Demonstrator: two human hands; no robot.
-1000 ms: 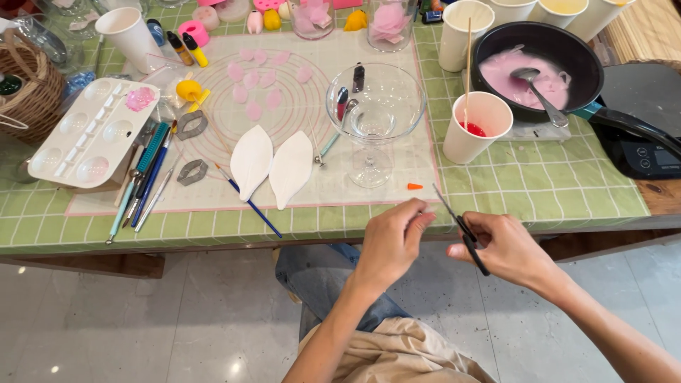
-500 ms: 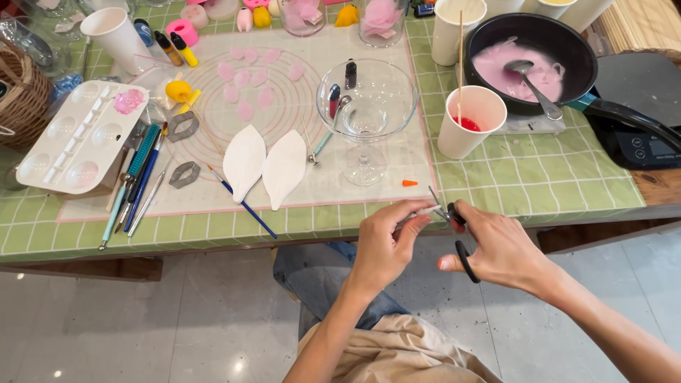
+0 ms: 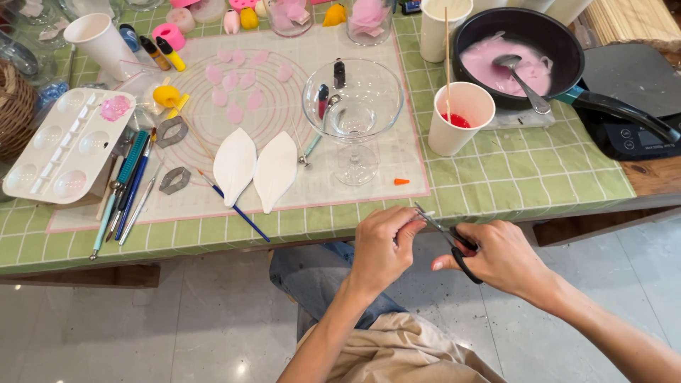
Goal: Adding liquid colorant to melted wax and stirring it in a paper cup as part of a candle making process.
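My right hand [image 3: 500,257] grips black-handled scissors [image 3: 450,239] just off the table's front edge, blades pointing up-left. My left hand [image 3: 381,245] pinches something small at the blade tips; what it is stays hidden between the fingers. A tiny orange piece [image 3: 401,181] lies on the white mat [image 3: 213,206] just beyond my hands. Two white leaf-shaped pieces [image 3: 254,170] lie side by side on the mat, with a blue-handled brush [image 3: 234,206] crossing beside them.
A wide stemmed glass [image 3: 352,113] stands mid-mat, a paper cup [image 3: 460,118] with red liquid and a stick to its right. A black pan [image 3: 518,57] of pink mixture sits behind. A white palette [image 3: 67,145], brushes and metal cutters lie left; a scale [image 3: 628,99] is right.
The camera has drifted a little and the table sits higher in view. My hands have come closer together, the scissor blades now meeting my left fingers.
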